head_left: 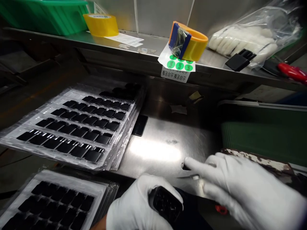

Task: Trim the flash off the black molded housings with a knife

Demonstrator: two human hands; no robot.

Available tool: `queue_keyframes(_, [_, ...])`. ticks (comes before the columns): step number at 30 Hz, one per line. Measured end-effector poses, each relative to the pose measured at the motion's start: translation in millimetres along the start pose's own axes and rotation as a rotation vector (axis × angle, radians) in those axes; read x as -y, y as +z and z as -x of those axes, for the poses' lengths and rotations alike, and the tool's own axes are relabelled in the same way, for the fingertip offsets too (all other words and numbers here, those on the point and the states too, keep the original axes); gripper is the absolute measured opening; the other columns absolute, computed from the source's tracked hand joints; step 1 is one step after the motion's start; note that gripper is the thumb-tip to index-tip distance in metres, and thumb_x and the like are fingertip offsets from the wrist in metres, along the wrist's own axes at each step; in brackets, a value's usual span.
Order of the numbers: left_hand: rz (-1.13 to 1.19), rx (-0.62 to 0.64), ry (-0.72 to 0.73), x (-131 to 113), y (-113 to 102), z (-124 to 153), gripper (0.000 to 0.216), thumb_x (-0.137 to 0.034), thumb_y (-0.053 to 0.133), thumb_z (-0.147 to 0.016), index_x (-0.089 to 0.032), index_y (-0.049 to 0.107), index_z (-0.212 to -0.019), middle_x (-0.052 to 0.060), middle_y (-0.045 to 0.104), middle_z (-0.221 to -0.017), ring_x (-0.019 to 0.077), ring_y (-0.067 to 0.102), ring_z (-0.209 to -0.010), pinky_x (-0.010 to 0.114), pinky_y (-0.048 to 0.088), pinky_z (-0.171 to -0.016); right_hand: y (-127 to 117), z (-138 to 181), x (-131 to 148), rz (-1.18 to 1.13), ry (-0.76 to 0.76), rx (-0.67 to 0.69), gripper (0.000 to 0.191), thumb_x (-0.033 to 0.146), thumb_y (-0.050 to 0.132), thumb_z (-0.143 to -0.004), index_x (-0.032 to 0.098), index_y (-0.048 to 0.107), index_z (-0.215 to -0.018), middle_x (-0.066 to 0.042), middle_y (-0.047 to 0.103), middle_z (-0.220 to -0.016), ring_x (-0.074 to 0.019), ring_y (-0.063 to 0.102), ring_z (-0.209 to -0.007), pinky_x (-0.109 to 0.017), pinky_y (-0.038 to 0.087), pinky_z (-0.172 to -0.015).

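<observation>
My left hand, in a white glove, is closed around a small black rounded part near the bottom edge. My right hand, also gloved, lies over the steel worktop with its forefinger stretched out to the left; the fingertip touches a small dark piece, and a thin metal tool shows under the fingers. A stack of clear trays filled with rows of flat black parts stands to the left. A second such tray is at the bottom left.
A single black part lies beside the tray stack. On the shelf behind are a yellow tape roll, an orange tape roll on green stickers, a black brush, a plastic bag and a green bin. A green conveyor belt runs on the right.
</observation>
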State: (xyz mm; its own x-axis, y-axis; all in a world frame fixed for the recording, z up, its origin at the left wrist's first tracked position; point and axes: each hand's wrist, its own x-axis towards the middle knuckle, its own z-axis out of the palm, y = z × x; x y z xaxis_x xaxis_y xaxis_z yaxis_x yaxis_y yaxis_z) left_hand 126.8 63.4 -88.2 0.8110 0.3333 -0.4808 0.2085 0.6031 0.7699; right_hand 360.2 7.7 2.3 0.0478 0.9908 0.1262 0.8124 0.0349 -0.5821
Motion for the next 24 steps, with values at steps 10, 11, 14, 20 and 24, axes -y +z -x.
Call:
queue_keyframes(10, [-0.108,-0.018,0.758,-14.1,-5.3,-6.1,0.060,-0.013,0.094,-0.041,-0.020,0.074,-0.097,0.001,0.075,-0.081,0.0168,0.069,-0.073,0.025,0.056,-0.072,50.9,24.4,20.9,0.632,-0.578,-0.035,0.038,0.019,0.024,-0.101,0.011,0.058,-0.116,0.001,0.059,-0.058,-0.0163,0.056,-0.045,-0.031,0.038,-0.039])
queue_keyframes(11, [-0.118,0.006,0.770,-14.1,-5.5,-5.9,0.061,-0.011,0.094,-0.043,-0.021,0.073,-0.100,0.001,0.075,-0.082,0.0168,0.069,-0.072,0.025,0.056,-0.071,48.5,21.9,24.3,0.627,-0.575,-0.037,0.038,0.018,0.024,-0.100,0.010,0.059,-0.114,0.001,0.058,-0.057,-0.0167,0.057,-0.044,-0.032,0.038,-0.038])
queue_keyframes(14, [-0.089,0.052,0.747,-16.2,-6.3,-2.7,0.060,-0.008,0.091,-0.051,-0.023,0.071,-0.106,0.001,0.075,-0.088,0.0180,0.070,-0.077,0.027,0.056,-0.075,42.6,15.2,30.5,0.594,-0.572,-0.048,0.037,0.013,0.026,-0.096,0.011,0.062,-0.107,0.002,0.058,-0.052,-0.0168,0.056,-0.038,-0.032,0.037,-0.033])
queue_keyframes(20, [-0.162,0.036,0.656,-21.0,-8.2,3.1,0.058,-0.010,0.092,-0.047,-0.021,0.072,-0.100,0.000,0.074,-0.081,0.0161,0.067,-0.072,0.024,0.055,-0.071,46.1,10.0,34.1,0.585,-0.549,0.023,0.037,0.012,0.055,-0.068,0.013,0.066,-0.104,0.002,0.062,-0.052,-0.0175,0.055,-0.033,-0.033,0.032,-0.030])
queue_keyframes(24, [-0.168,-0.015,0.640,-19.6,-5.3,3.1,0.041,-0.024,0.090,-0.056,-0.016,0.073,-0.092,0.003,0.072,-0.074,0.0145,0.064,-0.066,0.024,0.053,-0.066,52.5,8.1,33.1,0.592,-0.504,0.144,0.038,0.014,0.059,-0.068,0.015,0.064,-0.106,0.001,0.064,-0.056,-0.0186,0.056,-0.034,-0.034,0.025,-0.031])
